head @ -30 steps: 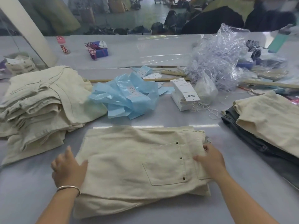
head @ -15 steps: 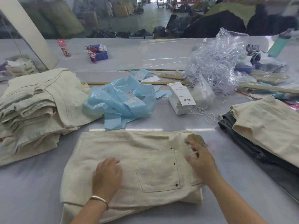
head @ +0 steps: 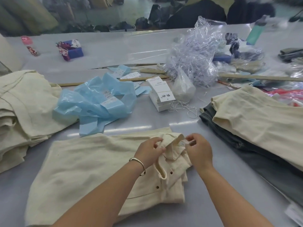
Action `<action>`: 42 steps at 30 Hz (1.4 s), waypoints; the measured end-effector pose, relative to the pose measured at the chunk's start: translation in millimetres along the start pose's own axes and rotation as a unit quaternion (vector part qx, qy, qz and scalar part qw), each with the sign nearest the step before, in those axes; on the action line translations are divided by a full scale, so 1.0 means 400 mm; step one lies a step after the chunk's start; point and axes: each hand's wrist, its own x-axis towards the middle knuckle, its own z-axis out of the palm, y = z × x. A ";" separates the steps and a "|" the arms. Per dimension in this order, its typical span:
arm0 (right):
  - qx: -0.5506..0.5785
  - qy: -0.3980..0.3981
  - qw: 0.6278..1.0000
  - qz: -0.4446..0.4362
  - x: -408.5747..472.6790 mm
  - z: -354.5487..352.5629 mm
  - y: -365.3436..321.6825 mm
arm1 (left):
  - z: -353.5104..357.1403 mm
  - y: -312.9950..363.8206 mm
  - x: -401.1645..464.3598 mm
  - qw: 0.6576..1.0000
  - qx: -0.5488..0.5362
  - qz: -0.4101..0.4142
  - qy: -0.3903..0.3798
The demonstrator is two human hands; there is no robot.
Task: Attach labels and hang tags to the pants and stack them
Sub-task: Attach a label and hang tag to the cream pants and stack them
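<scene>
Folded cream pants (head: 85, 163) lie on the grey table in front of me. Their waistband (head: 172, 141) is turned up at the right end. My left hand (head: 150, 151) pinches the waistband fabric from the left. My right hand (head: 199, 149) pinches the small white label (head: 183, 143) inside the waistband. A block of white hang tags (head: 161, 93) with loose strings stands beyond the pants. Blue label sheets (head: 100, 102) lie crumpled to its left.
A pile of cream pants (head: 21, 108) sits at the left. At the right, cream pants (head: 259, 118) lie on dark grey pants (head: 237, 141). A tangle of clear plastic strips (head: 198, 51) and a white bag (head: 183, 87) lie behind the tags.
Both hands have come together at the right end of the pants. The waistband, flat before, is now lifted and folded back, and the inner label shows.
</scene>
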 end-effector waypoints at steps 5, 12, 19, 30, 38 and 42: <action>-0.050 -0.076 0.991 0.098 0.109 -0.015 0.101 | 0.044 -0.003 0.034 1.000 0.005 0.002 0.007; -0.040 -0.121 0.985 0.112 0.137 0.037 0.114 | 0.054 -0.017 0.046 1.000 0.013 0.009 0.013; -0.064 -0.166 0.984 0.022 0.177 0.040 0.103 | 0.064 -0.015 0.043 1.000 -0.006 0.004 0.028; 0.172 -0.398 0.900 0.055 0.258 -0.081 0.055 | 0.034 0.035 0.013 0.983 -0.071 0.056 0.157; 0.436 -0.462 0.762 0.128 0.146 -0.090 0.078 | 0.037 0.050 -0.013 0.975 -0.110 0.073 0.181; 0.432 -0.469 0.764 0.096 0.123 -0.078 0.074 | 0.050 0.040 -0.022 0.974 -0.094 0.060 0.198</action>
